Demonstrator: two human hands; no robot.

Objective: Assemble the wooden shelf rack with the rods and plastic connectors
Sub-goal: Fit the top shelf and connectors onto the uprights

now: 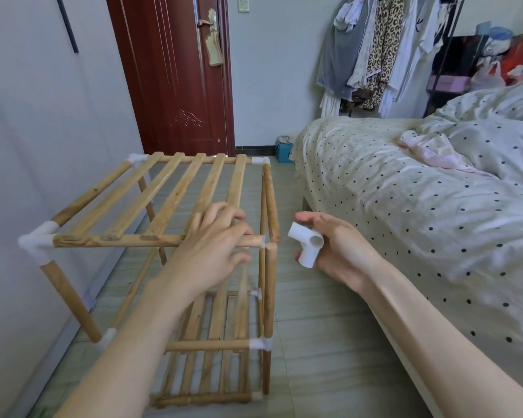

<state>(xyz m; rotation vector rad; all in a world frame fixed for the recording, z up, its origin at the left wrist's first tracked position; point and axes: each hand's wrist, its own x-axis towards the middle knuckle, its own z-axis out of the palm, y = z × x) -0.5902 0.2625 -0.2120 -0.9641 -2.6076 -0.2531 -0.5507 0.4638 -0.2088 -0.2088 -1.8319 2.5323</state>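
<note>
1. My left hand [216,236] curls its fingers around the front rail [151,240] of the shelf rack [175,191], near its bare right end.
2. My right hand [332,245] pinches a white three-way connector [307,243], just right of that end.
3. The rail runs left to right; the rod ends [271,241] meet unjoined there.
4. In my judgement, the connector travels leftward onto them.

Rack [151,236] on floor [320,342] beside wall [43,131], bed [420,191] to its right, door [175,73] behind.
</note>
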